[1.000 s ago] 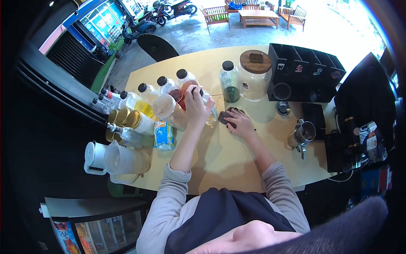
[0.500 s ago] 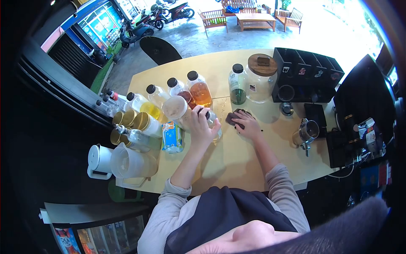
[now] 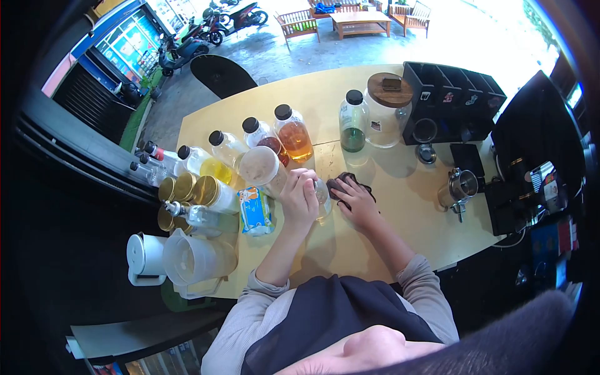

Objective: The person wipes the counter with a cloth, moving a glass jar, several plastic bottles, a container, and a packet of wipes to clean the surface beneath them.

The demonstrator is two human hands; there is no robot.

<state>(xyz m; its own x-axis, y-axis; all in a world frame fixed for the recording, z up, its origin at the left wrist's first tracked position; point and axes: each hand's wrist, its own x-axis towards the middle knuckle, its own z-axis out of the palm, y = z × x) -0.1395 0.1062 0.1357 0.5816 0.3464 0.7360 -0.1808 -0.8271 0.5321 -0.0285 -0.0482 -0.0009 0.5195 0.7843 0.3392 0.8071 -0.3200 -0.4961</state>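
Note:
My left hand [image 3: 300, 199] is closed around the top of a clear bottle [image 3: 323, 205] standing on the table; its cap is hidden by the fingers. Just left of that hand is a tall clear container with a pale lid [image 3: 260, 165]. To the right of the bottle, my right hand [image 3: 357, 205] presses a dark brown cloth [image 3: 366, 185] onto the tabletop. Its fingers are bent over the crumpled cloth, which shows around them. Small dark crumbs lie on the wood beyond the cloth.
Black-capped bottles of coloured liquid [image 3: 294, 141] stand at the back left. Nearby are a wipes pack [image 3: 255, 211], gold-lidded jars [image 3: 212, 190] and a plastic pitcher [image 3: 195, 257]. A green bottle [image 3: 354, 128], wooden-lidded jar [image 3: 382, 122], black organizer [image 3: 453, 103] and metal-fitted glass vessel [image 3: 458, 187] stand right.
My right hand has drawn the cloth toward me and closer to the bottle. My left hand stays on the bottle, its fingers now closed more tightly over the top. The view has shifted slightly.

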